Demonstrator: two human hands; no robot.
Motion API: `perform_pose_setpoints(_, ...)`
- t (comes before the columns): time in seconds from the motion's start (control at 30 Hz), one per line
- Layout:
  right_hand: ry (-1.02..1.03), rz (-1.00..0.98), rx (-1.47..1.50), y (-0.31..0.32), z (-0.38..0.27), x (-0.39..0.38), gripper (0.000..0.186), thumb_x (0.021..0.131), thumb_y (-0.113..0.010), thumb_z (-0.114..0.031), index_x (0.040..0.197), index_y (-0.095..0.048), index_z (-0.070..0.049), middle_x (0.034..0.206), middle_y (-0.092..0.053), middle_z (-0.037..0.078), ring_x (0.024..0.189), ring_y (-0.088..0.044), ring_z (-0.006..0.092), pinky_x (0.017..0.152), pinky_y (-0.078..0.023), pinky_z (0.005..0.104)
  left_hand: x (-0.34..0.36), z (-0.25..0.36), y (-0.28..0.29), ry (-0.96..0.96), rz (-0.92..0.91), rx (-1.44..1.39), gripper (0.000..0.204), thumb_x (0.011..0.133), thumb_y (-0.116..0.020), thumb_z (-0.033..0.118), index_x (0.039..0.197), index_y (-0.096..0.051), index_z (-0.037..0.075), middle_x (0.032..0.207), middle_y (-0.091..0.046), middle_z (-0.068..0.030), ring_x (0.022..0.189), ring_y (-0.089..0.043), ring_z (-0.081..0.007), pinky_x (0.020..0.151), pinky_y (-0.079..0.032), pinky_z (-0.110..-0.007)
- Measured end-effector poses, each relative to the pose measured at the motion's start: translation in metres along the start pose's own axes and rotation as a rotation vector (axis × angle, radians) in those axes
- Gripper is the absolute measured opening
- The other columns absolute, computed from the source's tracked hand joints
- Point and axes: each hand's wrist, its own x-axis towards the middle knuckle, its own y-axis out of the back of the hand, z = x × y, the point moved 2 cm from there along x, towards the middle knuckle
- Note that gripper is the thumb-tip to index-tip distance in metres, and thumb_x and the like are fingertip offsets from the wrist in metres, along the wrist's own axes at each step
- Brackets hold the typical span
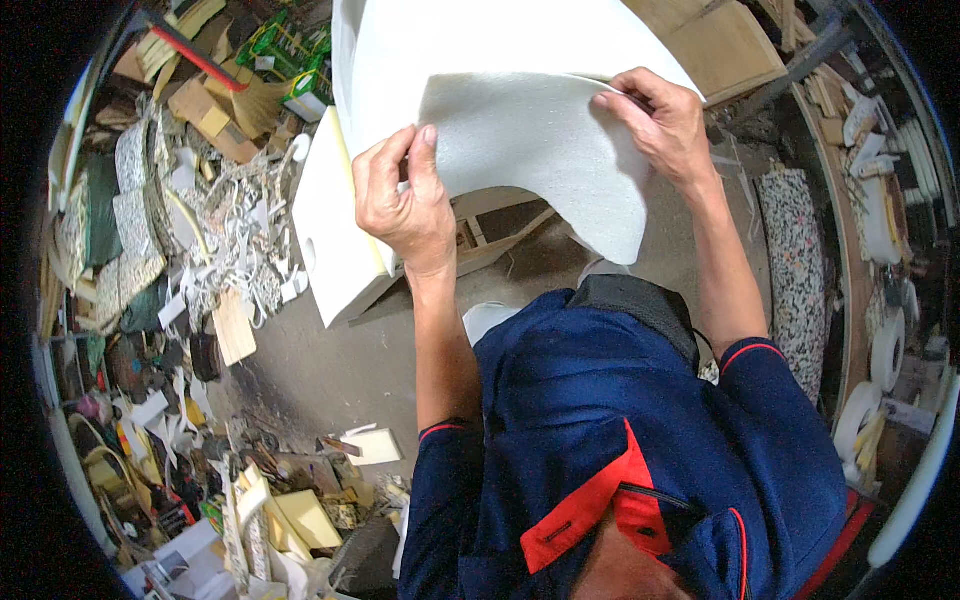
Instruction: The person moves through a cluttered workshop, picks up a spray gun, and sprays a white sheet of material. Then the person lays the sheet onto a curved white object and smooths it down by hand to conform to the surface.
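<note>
A thin white foam sheet [530, 130] hangs in front of me, its lower edge curved and loose. It droops from the front of a large, white padded piece of furniture [500, 35]. My left hand [405, 195] is closed, thumb and fingers pinching at the sheet's left side. Higher up on the right, my right hand [660, 125] grips the sheet's upper right edge, with the fingers partly hidden behind it. Beside my left hand, a white foam-covered side panel [335, 225] slants downward. Below the sheet, part of a wooden frame [490, 230] shows.
Foam scraps and strips [245, 225] are heaped along the left. A broom [255, 110] with a red handle leans there. Yellow foam pieces [305, 520] lie at the lower left. On the right stand a speckled foam slab [793, 270] and white tape rolls [885, 350].
</note>
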Motion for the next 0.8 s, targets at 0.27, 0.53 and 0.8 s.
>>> perform_pose_setpoints(0.27, -0.031, -0.017, 0.015, 0.001, -0.001, 0.001, 0.014, 0.086, -0.074, -0.019, 0.085, -0.071, -0.005, 0.064, -0.064, 0.001, 0.056, -0.055, 0.0076, 0.051, -0.044, 0.0255, 0.002, -0.001, -0.003, -0.047, 0.001, 0.111, 0.012, 0.080, -0.080, 0.007, 0.089, -0.072, 0.002, 0.086, -0.065, -0.0060, 0.072, -0.060, -0.0135, 0.062, -0.050, -0.027)
perform_pose_setpoints(0.53, -0.064, -0.013, 0.011, 0.003, -0.004, 0.000, 0.019, 0.085, -0.073, -0.020, 0.080, -0.068, -0.003, 0.060, -0.060, 0.004, 0.053, -0.054, 0.0129, 0.051, -0.044, 0.0295, 0.031, 0.027, 0.000, -0.344, -0.075, 0.233, 0.042, 0.071, -0.086, 0.015, 0.108, -0.070, 0.004, 0.104, -0.065, -0.0099, 0.105, -0.056, -0.0292, 0.093, -0.044, -0.040)
perform_pose_setpoints(0.8, -0.075, 0.002, 0.067, 0.004, -0.007, -0.007, 0.024, 0.086, -0.071, -0.023, 0.078, -0.065, -0.002, 0.058, -0.057, 0.006, 0.051, -0.050, 0.0156, 0.050, -0.041, 0.0329, 0.101, 0.033, -0.015, -0.525, -0.662, 0.186, 0.031, 0.077, -0.080, 0.029, 0.102, -0.075, 0.012, 0.118, -0.068, -0.0065, 0.120, -0.056, -0.0305, 0.102, -0.041, -0.043)
